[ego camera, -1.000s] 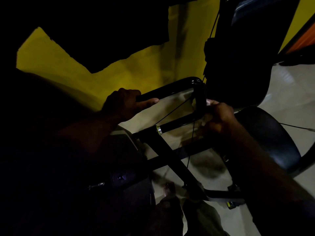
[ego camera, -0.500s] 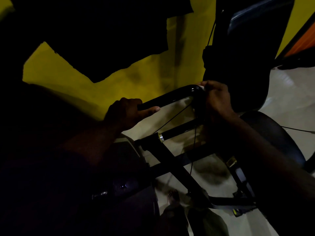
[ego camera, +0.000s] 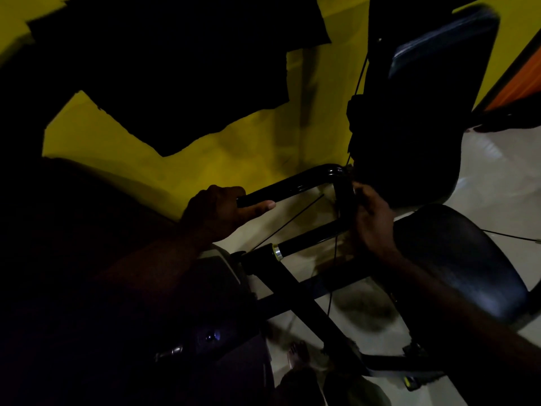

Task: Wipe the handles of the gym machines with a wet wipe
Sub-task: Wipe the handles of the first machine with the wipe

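Handle (ego camera: 295, 186), a glossy black tube bent into a loop, runs up from the left hand (ego camera: 219, 212) to a rounded corner, then turns down toward the right hand (ego camera: 371, 218); it stands out from the machine frame above the floor (ego camera: 483, 177). The left hand's grip is clenched around the lower end of the upper bar, thumb laid along its underside. The right hand's grip is curled against the descending leg just below the corner; whether it presses a wet wipe to the tube cannot be told, since no cloth shows in the dim light.

Risks, judged from this arrangement: the wipe may bunch or slip out of the palm at the tight bend, leaving the corner and the inner face untouched; the stretch beneath the left hand will be missed unless that hand shifts; moisture on polished tube could let either hand slide; poor light makes skipped patches hard to notice.

Surroundings, left to right: a large dark shape covers the near left; a yellow wall (ego camera: 205, 159) lies behind the handle; a thin cable (ego camera: 289, 221) crosses the loop's opening diagonally, and a lower bar with a bright metal collar (ego camera: 276, 252) passes beneath. The cable and that bar crowd the inner side of the loop. A back pad (ego camera: 439, 54) rises just beside the corner, and a seat pad (ego camera: 456, 259) lies under the right forearm, both limiting elbow room on the right.
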{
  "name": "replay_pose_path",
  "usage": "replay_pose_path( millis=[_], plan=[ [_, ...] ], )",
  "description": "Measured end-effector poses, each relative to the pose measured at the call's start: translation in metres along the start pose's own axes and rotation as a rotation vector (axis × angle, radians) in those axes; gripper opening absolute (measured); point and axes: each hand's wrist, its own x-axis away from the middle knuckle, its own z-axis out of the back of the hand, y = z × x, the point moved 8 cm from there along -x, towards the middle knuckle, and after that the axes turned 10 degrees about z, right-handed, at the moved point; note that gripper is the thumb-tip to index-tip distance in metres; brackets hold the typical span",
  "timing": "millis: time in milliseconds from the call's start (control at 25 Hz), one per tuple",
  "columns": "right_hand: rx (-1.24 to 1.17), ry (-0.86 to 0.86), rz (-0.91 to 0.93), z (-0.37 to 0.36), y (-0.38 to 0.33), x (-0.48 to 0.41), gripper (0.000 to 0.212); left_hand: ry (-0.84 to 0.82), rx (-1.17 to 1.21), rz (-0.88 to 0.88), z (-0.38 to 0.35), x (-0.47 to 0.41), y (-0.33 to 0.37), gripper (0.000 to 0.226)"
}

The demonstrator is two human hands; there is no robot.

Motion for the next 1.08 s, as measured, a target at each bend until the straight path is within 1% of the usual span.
replay_pose_path(
  millis=[40, 80, 120, 160, 240, 280, 320, 360, 400, 440, 480, 560, 640, 680, 720, 760, 800, 880, 960, 1000, 1040, 1080],
  plan=[
    [0.002, 0.02, -0.038, 0.003, 0.006, 0.003, 0.041, -0.008, 0.012, 0.0, -0.001, -0.001, -0.001, 0.082],
    [-0.016, 0.061, -0.04, 0.005, 0.004, -0.003, 0.039, -0.013, 0.02, 0.002, -0.002, -0.003, -0.001, 0.083],
    [-0.031, 0.078, 0.02, 0.003, -0.008, -0.014, 0.036, -0.013, 0.026, 0.011, -0.002, -0.003, -0.002, 0.084],
    [-0.014, 0.058, 0.113, 0.0, -0.028, -0.023, 0.037, -0.007, 0.024, 0.02, -0.001, -0.001, -0.002, 0.085],
    [0.065, -0.044, 0.323, -0.008, -0.066, -0.034, 0.05, 0.002, 0.012, 0.012, 0.0, -0.001, -0.001, 0.09],
    [0.11, -0.114, 0.393, -0.013, -0.07, -0.035, 0.051, 0.002, 0.011, 0.004, 0.0, 0.0, -0.001, 0.093],
    [0.1, -0.178, 0.401, -0.016, -0.069, -0.036, 0.044, 0.005, 0.009, -0.004, 0.0, -0.001, -0.001, 0.094],
    [0.029, -0.209, 0.313, -0.015, -0.059, -0.043, 0.034, 0.008, 0.007, -0.006, 0.0, -0.002, -0.002, 0.093],
    [-0.079, -0.211, 0.166, -0.011, -0.049, -0.051, 0.026, 0.002, 0.007, -0.004, -0.001, -0.002, -0.002, 0.092],
    [-0.15, -0.202, 0.022, -0.007, -0.036, -0.057, 0.023, -0.006, 0.008, -0.002, -0.002, -0.002, -0.002, 0.09],
    [-0.218, -0.22, -0.081, -0.006, -0.029, -0.058, 0.023, -0.01, 0.008, -0.001, -0.003, -0.001, -0.001, 0.089],
    [-0.213, -0.263, -0.167, -0.006, -0.015, -0.051, 0.025, -0.01, 0.01, -0.005, -0.003, -0.002, -0.002, 0.089],
    [-0.147, -0.312, -0.164, -0.007, -0.003, -0.031, 0.022, -0.008, -0.004, -0.021, -0.005, -0.003, -0.002, 0.09],
    [-0.066, -0.353, -0.134, -0.007, 0.007, -0.019, 0.017, -0.007, -0.012, -0.027, -0.005, -0.003, -0.002, 0.089],
    [-0.062, -0.366, -0.162, -0.007, 0.021, -0.005, 0.017, -0.004, -0.006, -0.023, -0.005, -0.004, -0.003, 0.088],
    [-0.027, -0.348, -0.188, -0.006, 0.032, 0.003, 0.018, 0.001, 0.002, -0.012, -0.004, -0.005, -0.004, 0.089],
    [-0.054, -0.295, -0.23, -0.005, 0.042, 0.012, 0.02, 0.003, 0.003, -0.004, -0.005, -0.006, -0.005, 0.09],
    [-0.101, -0.169, -0.244, -0.003, 0.054, 0.025, 0.017, -0.006, 0.012, 0.0, -0.006, -0.006, -0.005, 0.091],
    [0.054, 0.008, -0.164, 0.016, 0.047, 0.023, 0.013, -0.009, 0.034, 0.009, -0.006, -0.005, -0.006, 0.087],
    [0.138, 0.082, -0.081, 0.028, 0.032, 0.017, 0.014, -0.009, 0.047, 0.011, -0.005, -0.005, -0.005, 0.085],
    [0.172, 0.133, 0.02, 0.035, 0.015, 0.007, 0.016, -0.007, 0.056, 0.014, -0.004, -0.005, -0.006, 0.083],
    [0.216, 0.109, 0.146, 0.038, -0.003, -0.007, 0.02, -0.002, 0.06, 0.011, -0.004, -0.005, -0.005, 0.082]
  ],
)
